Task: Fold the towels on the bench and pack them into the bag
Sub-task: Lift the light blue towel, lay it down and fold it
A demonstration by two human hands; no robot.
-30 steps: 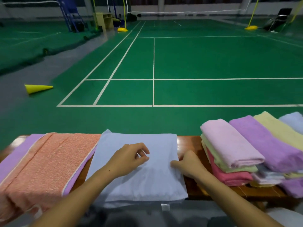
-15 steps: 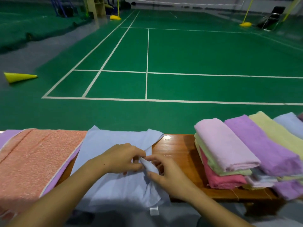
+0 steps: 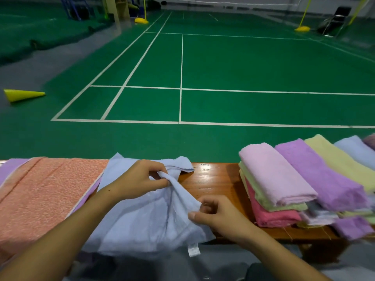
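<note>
A light blue towel (image 3: 146, 222) lies bunched on the wooden bench (image 3: 215, 179) in front of me, its near edge with a white tag hanging over the bench. My left hand (image 3: 140, 179) pinches a raised fold near the towel's middle. My right hand (image 3: 219, 216) grips the towel's right edge. To the left lies an orange towel (image 3: 40, 195) spread over a purple one (image 3: 12, 167). No bag is in view.
A pile of folded towels (image 3: 300, 183) in pink, purple, yellow-green, red and pale blue fills the bench's right end. Beyond the bench lies a green badminton court with white lines. A yellow cone (image 3: 22, 94) lies on the floor at left.
The flat blue towel has been gathered up. Both hands met at its right edge, then my right hand pulled back toward me with the edge while my left lifted a fold.
</note>
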